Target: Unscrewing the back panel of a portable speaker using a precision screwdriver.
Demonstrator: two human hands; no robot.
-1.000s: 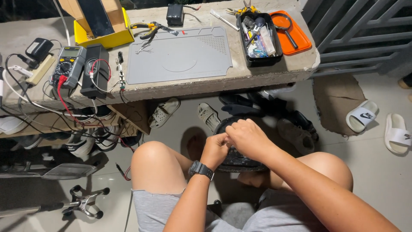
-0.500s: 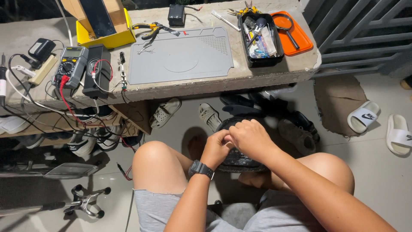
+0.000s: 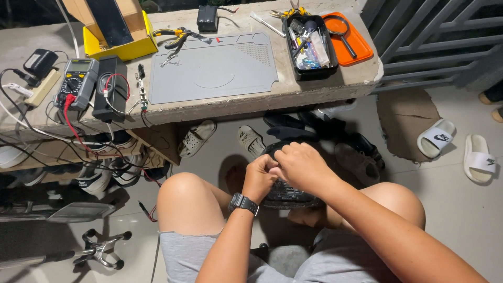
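A round black device [image 3: 293, 195] rests between my knees, below the bench edge. My left hand [image 3: 260, 176], with a black watch on its wrist, grips the device's left upper rim, fingers curled. My right hand [image 3: 303, 164] lies over the top of the device, fingers closed and touching the left hand. Most of the device is hidden under both hands; only its lower curved side shows.
A concrete bench [image 3: 293, 94] carries a grey work mat [image 3: 212, 68], a multimeter [image 3: 77, 84] with red leads, a yellow box [image 3: 116, 31], pliers [image 3: 175, 34], a black tool tray [image 3: 308, 46] and an orange tray [image 3: 356, 42] with a magnifier. Sandals and shoes [image 3: 196, 137] lie under it.
Both hands stay together on the black device, with only slight finger shifts. The view has drifted a little.
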